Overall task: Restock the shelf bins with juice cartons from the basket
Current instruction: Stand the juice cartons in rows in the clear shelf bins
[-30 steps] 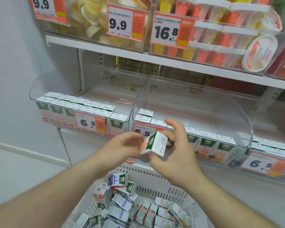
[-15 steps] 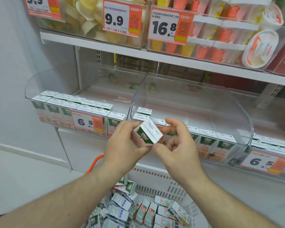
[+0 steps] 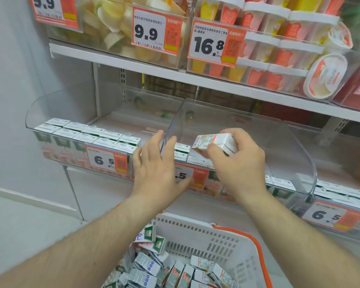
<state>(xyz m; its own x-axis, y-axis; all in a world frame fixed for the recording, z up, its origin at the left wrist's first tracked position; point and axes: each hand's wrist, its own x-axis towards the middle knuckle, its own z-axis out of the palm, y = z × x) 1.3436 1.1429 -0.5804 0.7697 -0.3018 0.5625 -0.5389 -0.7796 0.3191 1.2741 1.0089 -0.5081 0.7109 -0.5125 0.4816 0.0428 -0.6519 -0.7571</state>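
**One juice carton held over the middle bin, basket below**

The right hand [image 3: 240,163] holds a juice carton [image 3: 214,142] on its side, with the fingers [image 3: 233,135] curled over its top and the thumb under it. The carton is just above the front row of cartons in the middle bin [image 3: 279,142], which is a clear plastic bin on the lower shelf. I cannot tell if the carton touches the row below it.

The left hand [image 3: 158,169] is flat and holds nothing. Its fingers are straight and a little spread, and they reach up at the clear wall between the middle bin and the left bin [image 3: 50,104]. Whether the fingertips touch this wall, I cannot tell. The hand covers part of the orange price tag [image 3: 187,175] on the front of the middle bin, so only ".5" is readable.

The left bin has rows of cartons at the front and a tag with "6.5" [image 3: 107,161]. A third bin [image 3: 341,206] at the right also has cartons and a "6.5" tag. The back part of the middle bin is bare behind the front row.

Under the arms stands a white basket [image 3: 222,235] with an orange handle [image 3: 260,250], and many cartons lie in it in disorder [image 3: 164,271]. On the upper shelf [image 3: 116,57] stand clear boxes with yellow pieces and stacked tubs [image 3: 283,40], with tags "9.9" and "16.8".
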